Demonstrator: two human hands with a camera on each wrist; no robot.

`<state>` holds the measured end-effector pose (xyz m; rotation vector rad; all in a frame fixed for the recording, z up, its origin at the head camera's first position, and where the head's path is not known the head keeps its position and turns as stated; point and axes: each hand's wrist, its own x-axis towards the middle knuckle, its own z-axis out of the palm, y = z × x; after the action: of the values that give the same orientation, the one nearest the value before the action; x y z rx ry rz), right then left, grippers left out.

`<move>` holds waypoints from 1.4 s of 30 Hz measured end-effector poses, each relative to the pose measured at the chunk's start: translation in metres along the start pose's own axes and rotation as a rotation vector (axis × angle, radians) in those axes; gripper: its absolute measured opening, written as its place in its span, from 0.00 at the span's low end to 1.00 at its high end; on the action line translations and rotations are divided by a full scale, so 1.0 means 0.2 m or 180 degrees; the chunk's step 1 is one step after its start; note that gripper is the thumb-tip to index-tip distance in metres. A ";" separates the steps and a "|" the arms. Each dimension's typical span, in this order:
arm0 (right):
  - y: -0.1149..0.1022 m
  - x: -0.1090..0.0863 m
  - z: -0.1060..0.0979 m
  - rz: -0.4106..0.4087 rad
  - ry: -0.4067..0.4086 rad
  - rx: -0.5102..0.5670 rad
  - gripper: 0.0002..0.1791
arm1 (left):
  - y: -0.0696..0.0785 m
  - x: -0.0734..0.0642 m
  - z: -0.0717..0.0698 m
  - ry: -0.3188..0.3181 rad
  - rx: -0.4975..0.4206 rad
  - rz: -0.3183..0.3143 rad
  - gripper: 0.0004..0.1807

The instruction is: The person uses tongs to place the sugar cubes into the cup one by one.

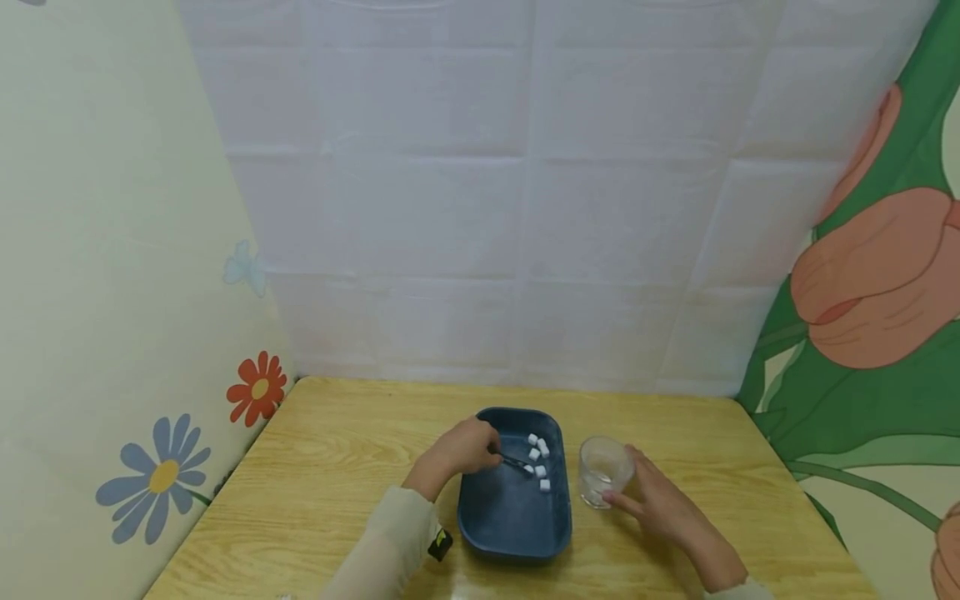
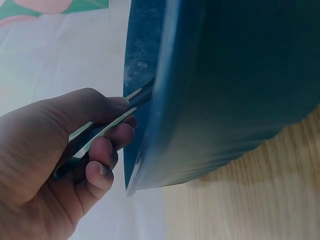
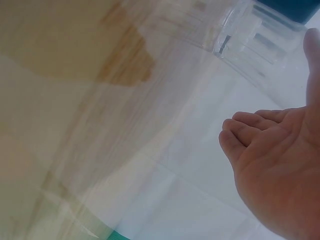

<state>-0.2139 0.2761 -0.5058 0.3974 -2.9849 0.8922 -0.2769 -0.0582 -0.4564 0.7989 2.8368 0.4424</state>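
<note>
We see the left hand (image 1: pixel 463 446) pinching tweezers (image 1: pixel 517 462) in a tray (image 1: pixel 510 521), the right hand (image 1: pixel 662 502), fingers uncurled, beside a glass (image 1: pixel 602 468).

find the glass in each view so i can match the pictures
Head: the glass is low, right of centre, between the blue tray and the right hand.
Left wrist: not in the picture.
Right wrist: at top right, above the fingers.
Shared landmark: the blue tray, low centre in head, large at right in left wrist, top right corner in right wrist.
</note>
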 end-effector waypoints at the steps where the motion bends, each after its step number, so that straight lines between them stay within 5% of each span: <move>1: 0.00 0.00 0.00 0.0001 0.0001 -0.0011 0.55 | 0.00 0.00 0.00 0.0004 0.0007 0.0003 0.08; 42: 0.00 0.01 0.01 0.0090 -0.0009 -0.0076 0.56 | 0.04 -0.03 -0.16 0.0291 -0.0414 0.0218 0.08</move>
<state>-0.2160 0.2746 -0.5063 0.3574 -3.0080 0.8579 -0.2756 -0.0632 -0.4226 0.8736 2.8338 0.6822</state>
